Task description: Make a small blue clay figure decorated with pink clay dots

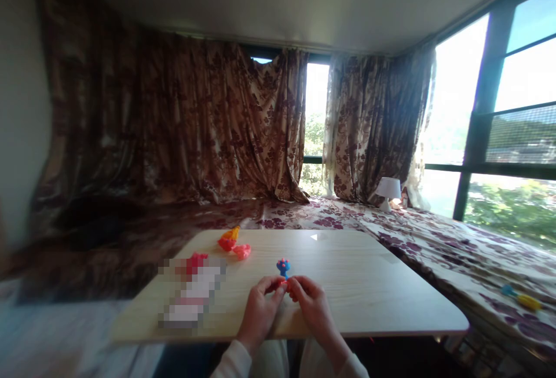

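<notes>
A small blue figure (283, 268) with pinkish-red dots, apparently of modelling clay, stands upright on the light wooden table (347, 285). Just on the near side of it, my left hand (264, 303) and my right hand (309, 298) meet at the fingertips. Both have their fingers closed on a small red piece (285, 283), which looks like clay and is mostly covered by the fingers. Whether this piece touches the figure, I cannot tell.
Left of the hands lies a blurred-out, pixelated flat item (195, 294) with a red crumpled packet (196, 262) beyond it. Orange and red wrappers (230, 239) and a pink one (242, 252) are farther back. A white lamp (387, 190) stands on the flowered cover at right.
</notes>
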`<state>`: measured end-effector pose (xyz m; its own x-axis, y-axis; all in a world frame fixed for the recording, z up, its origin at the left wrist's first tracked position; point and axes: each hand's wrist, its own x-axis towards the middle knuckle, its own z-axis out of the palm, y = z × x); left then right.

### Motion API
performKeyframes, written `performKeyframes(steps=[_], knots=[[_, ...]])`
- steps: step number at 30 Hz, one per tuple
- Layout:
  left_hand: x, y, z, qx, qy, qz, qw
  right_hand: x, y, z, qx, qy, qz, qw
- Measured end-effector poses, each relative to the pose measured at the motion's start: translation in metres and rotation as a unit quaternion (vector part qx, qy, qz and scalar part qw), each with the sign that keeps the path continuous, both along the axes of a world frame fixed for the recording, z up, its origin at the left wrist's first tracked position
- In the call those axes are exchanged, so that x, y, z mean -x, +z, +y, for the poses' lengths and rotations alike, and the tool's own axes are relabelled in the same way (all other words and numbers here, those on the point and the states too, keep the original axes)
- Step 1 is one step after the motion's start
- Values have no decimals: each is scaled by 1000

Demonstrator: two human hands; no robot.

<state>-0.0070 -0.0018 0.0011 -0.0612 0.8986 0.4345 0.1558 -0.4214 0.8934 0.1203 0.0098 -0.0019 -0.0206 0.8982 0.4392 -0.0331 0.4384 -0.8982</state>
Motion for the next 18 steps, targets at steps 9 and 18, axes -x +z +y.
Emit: performKeyframes(steps=[9,18], knots=[[-2,5,-5,19,19,-50,998,1,0,1,22,-2,18,1000],[-1,9,-7,21,14,-53,998,-1,-3,1,17,13,-28,999]])
